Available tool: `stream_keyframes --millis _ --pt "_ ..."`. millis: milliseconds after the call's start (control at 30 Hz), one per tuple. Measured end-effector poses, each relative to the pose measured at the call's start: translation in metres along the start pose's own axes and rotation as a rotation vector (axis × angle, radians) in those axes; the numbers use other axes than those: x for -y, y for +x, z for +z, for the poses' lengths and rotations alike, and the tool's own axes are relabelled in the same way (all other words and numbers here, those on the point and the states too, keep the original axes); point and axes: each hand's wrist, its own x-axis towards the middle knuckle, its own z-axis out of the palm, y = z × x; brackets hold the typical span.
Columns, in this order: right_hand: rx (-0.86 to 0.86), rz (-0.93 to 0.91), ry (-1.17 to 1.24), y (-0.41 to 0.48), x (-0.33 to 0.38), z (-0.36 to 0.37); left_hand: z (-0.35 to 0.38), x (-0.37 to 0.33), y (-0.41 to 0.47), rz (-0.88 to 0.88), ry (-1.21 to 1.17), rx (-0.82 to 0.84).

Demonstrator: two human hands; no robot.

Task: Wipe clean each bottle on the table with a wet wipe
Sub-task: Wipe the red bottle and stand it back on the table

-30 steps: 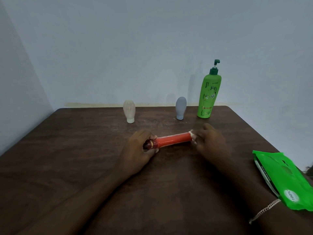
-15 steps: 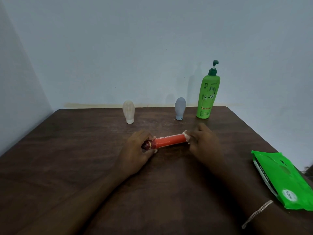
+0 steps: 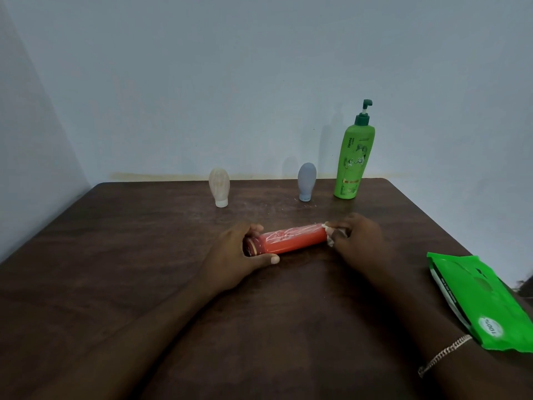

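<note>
Both forearms reach in from the near edge of the table (image 3: 121, 284) and angle toward its middle, the right one wearing a thin chain bracelet (image 3: 444, 355) at the wrist. By the right edge, beside that forearm, a green wipes pack (image 3: 487, 301) lies flat, partly over the edge.

At mid-table the red bottle (image 3: 291, 241) lies on its side, its capped end to the left and its other end slightly farther back. The left hand (image 3: 233, 261) sits palm-inward at the cap: its thumb is stretched along the near side of the bottle and its fingers curl over the far side, so the cap end is clasped between them. The right hand (image 3: 357, 238) meets the opposite end knuckles-up, its fingers bunched together around a crumpled white wipe (image 3: 331, 235) that is pressed against the bottle's end (only scraps of the wipe show between the fingers).

Along the far edge stand three more bottles, well apart from the hands: a clear bottle (image 3: 219, 187) left of centre, resting on its cap, a grey bottle (image 3: 307, 181) right of centre, likewise cap-down, and, just right of it, a tall green pump bottle (image 3: 354, 160) upright near the far right corner.
</note>
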Motion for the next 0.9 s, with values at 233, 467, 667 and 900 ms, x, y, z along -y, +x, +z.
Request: stream_keyframes --millis 233,467,667,900 --pt "-0.031 -0.007 0.004 -0.003 0.008 0.007 -0.003 -0.002 0.005 -0.063 0.071 0.083" --pt "0.15 -0.241 -0.119 -0.031 0.057 0.018 -0.002 -0.002 0.005 -0.079 0.041 0.099" --pt "0.245 -0.424 -0.066 -0.045 0.072 0.03 -0.003 -0.004 0.004 -0.052 0.024 0.102" --pt "0.242 -0.485 -0.078 -0.041 0.071 0.033 0.0 -0.003 0.0 -0.012 0.045 0.08"
